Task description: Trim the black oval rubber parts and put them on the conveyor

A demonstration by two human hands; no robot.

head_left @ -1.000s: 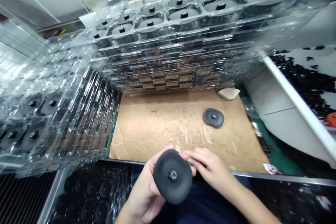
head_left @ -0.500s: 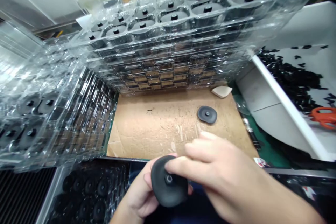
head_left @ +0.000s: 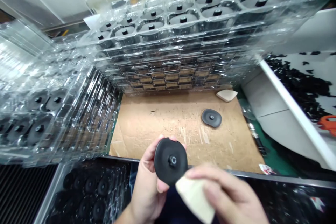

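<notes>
My left hand (head_left: 151,178) is closed around the rim of a round black disc (head_left: 168,173) with a short hub and a metal insert at its centre. Between the thumb and fingers of my right hand (head_left: 225,190) is a cream, wedge-shaped sponge pad (head_left: 195,196). Its tip is at the lower right edge of the disc; whether they touch I cannot tell. A second black disc (head_left: 208,120) lies hub-up on the cardboard sheet (head_left: 157,126). Another cream pad (head_left: 227,95) rests at the cardboard's far right corner.
Stacked clear plastic trays (head_left: 168,47) holding black discs stand behind the cardboard, with more trays (head_left: 65,112) on the left. At right, a white bin (head_left: 294,108) contains small black scraps and orange-handled scissors (head_left: 328,123). A tray of black discs (head_left: 86,196) sits lower left.
The right hand's fingers have left the disc's face, and that hand now shows a cream sponge pad. The left hand has raised the disc slightly. The camera view has shifted a little.
</notes>
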